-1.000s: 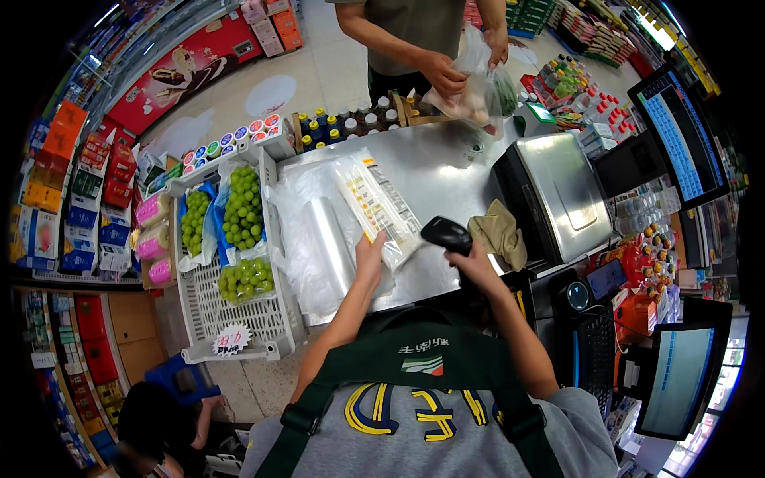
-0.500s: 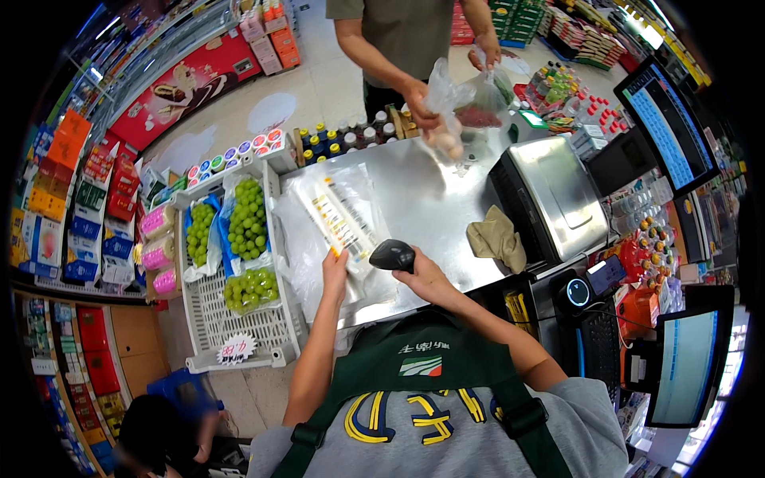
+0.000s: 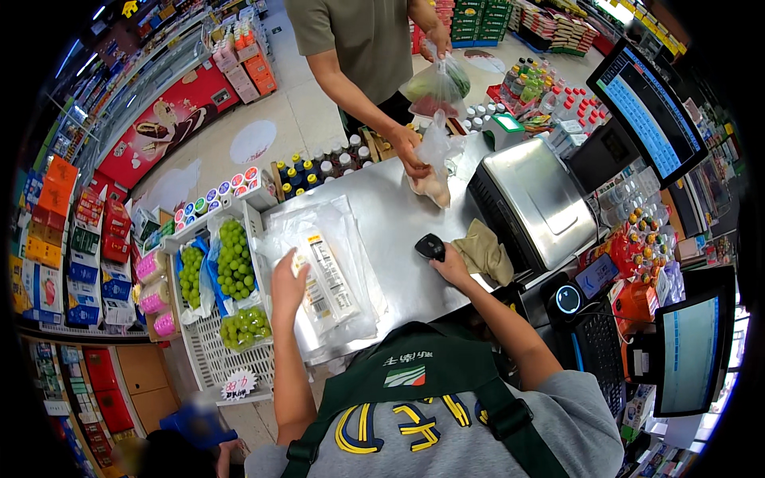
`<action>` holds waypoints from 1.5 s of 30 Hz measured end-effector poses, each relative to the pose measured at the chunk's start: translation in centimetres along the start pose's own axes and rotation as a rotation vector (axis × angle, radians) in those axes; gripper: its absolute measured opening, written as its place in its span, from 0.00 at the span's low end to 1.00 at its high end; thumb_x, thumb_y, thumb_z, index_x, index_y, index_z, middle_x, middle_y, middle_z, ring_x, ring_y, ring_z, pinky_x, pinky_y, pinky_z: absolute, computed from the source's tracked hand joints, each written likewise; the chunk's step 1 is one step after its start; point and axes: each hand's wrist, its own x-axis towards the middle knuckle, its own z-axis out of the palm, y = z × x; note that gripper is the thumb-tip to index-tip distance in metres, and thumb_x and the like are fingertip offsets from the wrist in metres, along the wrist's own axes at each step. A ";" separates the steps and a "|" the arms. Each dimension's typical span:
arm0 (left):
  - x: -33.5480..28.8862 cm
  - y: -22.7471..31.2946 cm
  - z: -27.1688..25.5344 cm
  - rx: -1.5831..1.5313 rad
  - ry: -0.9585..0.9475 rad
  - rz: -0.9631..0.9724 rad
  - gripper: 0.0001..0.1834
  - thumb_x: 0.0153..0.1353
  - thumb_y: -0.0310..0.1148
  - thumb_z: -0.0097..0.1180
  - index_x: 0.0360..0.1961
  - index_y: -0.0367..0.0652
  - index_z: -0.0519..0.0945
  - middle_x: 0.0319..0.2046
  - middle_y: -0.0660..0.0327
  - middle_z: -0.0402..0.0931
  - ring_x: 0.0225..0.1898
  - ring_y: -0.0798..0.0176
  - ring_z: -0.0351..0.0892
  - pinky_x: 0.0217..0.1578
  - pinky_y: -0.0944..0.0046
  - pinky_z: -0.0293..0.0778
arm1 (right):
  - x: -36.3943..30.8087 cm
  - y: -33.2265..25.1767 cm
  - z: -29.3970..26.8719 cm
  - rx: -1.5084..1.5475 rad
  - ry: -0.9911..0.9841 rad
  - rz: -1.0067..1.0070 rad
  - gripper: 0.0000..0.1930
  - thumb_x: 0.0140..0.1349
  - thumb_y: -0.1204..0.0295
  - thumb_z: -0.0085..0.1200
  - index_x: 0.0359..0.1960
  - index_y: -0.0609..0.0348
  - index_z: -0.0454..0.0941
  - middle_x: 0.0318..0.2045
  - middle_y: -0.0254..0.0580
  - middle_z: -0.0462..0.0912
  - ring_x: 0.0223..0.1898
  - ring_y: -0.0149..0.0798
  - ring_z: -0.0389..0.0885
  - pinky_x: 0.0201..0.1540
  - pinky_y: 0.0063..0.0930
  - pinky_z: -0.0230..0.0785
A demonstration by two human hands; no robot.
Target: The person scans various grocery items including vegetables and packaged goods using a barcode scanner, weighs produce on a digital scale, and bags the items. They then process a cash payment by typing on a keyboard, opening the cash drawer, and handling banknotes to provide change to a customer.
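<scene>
My right hand (image 3: 454,266) is closed round a black handheld barcode scanner (image 3: 430,248), held over the steel counter beside a crumpled tan cloth (image 3: 482,253). My left hand (image 3: 288,284), thumb and fingers apart, is at the left edge of long white printed packages (image 3: 327,280); whether it touches them I cannot tell. They lie side by side on a pile of clear plastic bags (image 3: 362,307). Across the counter a person in an olive shirt grips a clear bag of pale round items (image 3: 431,185) and lifts a second bag of green and red produce (image 3: 438,84).
A white plastic crate (image 3: 209,315) with green grapes (image 3: 236,259) stands left of the steel counter (image 3: 398,195). A metal-topped machine (image 3: 532,187) and monitors (image 3: 647,111) crowd the right. Bottles (image 3: 343,166) line the far edge. Someone else is at the lower left.
The scanner has moved right, away from the packages, in my right hand. My left hand has come off the packages' near end. The person opposite has raised the produce bag.
</scene>
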 end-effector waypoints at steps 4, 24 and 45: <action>-1.0 -0.1 4.5 0.132 -0.235 0.052 0.31 0.52 0.39 0.59 0.56 0.39 0.67 0.59 0.44 0.60 0.62 0.40 0.52 0.60 0.48 0.50 | 3.0 -2.3 -1.9 -0.044 0.139 -0.026 0.48 0.42 0.57 0.66 0.59 0.73 0.53 0.54 0.64 0.64 0.55 0.57 0.64 0.58 0.38 0.57; -9.6 0.8 7.4 -0.323 -0.161 -0.164 0.20 0.53 0.30 0.57 0.48 0.37 0.74 0.50 0.47 0.71 0.54 0.47 0.68 0.55 0.59 0.63 | 23.6 4.2 -2.5 0.399 0.044 -0.163 0.20 0.52 0.75 0.55 0.47 0.67 0.68 0.41 0.48 0.77 0.46 0.43 0.74 0.50 0.32 0.64; -9.2 0.1 7.5 -0.344 -0.221 -0.147 0.21 0.53 0.26 0.55 0.50 0.37 0.72 0.52 0.48 0.70 0.54 0.50 0.68 0.55 0.61 0.61 | 5.4 -4.8 -25.1 0.778 0.468 -0.072 0.13 0.62 0.65 0.50 0.42 0.63 0.73 0.36 0.36 0.77 0.39 0.31 0.73 0.44 0.26 0.65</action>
